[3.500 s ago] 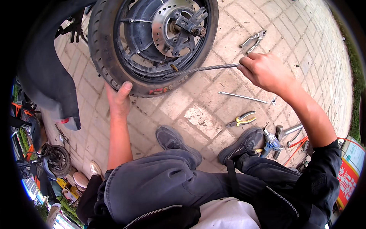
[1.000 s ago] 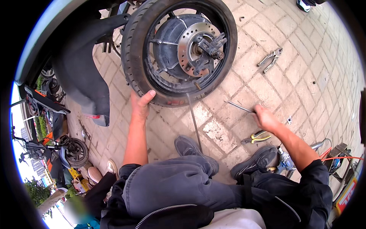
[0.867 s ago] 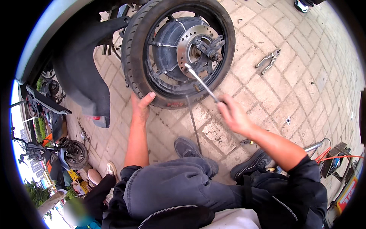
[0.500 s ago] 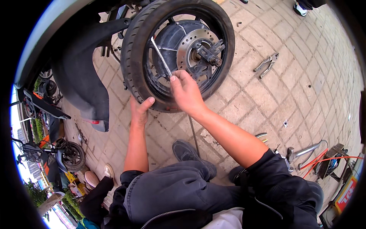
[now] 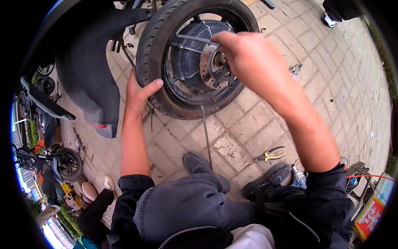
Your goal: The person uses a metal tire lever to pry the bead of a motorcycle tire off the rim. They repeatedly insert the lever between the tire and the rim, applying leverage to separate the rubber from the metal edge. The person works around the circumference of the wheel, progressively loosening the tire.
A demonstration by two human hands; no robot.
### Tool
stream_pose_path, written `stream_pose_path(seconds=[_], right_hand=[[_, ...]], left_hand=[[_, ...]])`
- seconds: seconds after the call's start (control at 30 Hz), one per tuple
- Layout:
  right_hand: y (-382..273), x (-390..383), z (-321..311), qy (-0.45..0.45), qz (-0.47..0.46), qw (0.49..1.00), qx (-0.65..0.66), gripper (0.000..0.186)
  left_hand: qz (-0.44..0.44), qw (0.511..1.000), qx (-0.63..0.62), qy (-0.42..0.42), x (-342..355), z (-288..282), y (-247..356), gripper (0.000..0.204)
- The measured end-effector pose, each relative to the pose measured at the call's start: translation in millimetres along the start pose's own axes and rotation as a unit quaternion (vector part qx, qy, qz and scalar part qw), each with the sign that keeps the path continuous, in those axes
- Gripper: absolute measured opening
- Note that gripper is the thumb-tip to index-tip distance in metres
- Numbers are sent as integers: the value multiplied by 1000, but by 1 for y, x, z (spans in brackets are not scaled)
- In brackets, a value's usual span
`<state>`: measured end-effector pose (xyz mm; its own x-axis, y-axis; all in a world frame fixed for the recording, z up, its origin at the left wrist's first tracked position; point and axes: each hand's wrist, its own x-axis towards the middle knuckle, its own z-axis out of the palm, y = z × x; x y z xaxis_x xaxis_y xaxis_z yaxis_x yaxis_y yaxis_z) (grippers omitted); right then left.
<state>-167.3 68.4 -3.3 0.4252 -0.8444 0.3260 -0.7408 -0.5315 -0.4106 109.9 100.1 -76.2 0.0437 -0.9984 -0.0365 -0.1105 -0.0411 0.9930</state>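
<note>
A motorcycle wheel (image 5: 192, 115) with a black tyre stands tilted before me, a dark hub motor (image 5: 190, 54) and a drilled brake disc (image 5: 206, 68) at its centre. My left hand (image 5: 139, 93) grips the tyre's left side, thumb on the sidewall and fingers partly hidden behind the tread. My right hand (image 5: 253, 56) is raised over the hub's right side, closed on a slim silver wrench (image 5: 192, 39). The wrench lies nearly level across the hub, its far end by the hub cover's upper left edge. My right hand covers part of the disc and axle.
A thin metal bar (image 5: 206, 133) runs from the tyre's lower edge towards my shoe (image 5: 199, 162). Yellow-handled pliers (image 5: 271, 154) lie on the paving. A dark mudguard (image 5: 91, 70) hangs at left. Parked motorcycles (image 5: 68, 164) and another person's leg (image 5: 97, 205) are at lower left.
My right hand has moved up and right, swinging the wrench from steep to nearly level. My left hand has shifted up and left along the tyre.
</note>
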Motion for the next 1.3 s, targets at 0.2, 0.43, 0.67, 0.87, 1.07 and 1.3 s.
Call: stream_pose_path(seconds=[0.2, 0.43, 0.67, 0.87, 1.07, 1.3], right_hand=[[-34, 90, -72, -187, -139, 933, -273, 13], [-24, 140, -70, -11, -349, 871, -347, 9], [-20, 157, -58, -27, -324, 873, -364, 9], [18, 154, -64, -146, -228, 923, -274, 18], [94, 126, -46, -269, -63, 957, -91, 32], [45, -32, 22, -103, 356, 817, 442, 19]], left_hand=[[6, 1000, -7, 4, 0, -11, 1, 77], [-9, 999, -31, -3, 9, -11, -11, 76], [-3, 999, 44, -14, 17, -11, 14, 79], [10, 999, -24, -42, 28, -4, 9, 76], [9, 998, -30, -47, 27, -15, 10, 74], [7, 999, -20, -40, 25, -2, 17, 72]])
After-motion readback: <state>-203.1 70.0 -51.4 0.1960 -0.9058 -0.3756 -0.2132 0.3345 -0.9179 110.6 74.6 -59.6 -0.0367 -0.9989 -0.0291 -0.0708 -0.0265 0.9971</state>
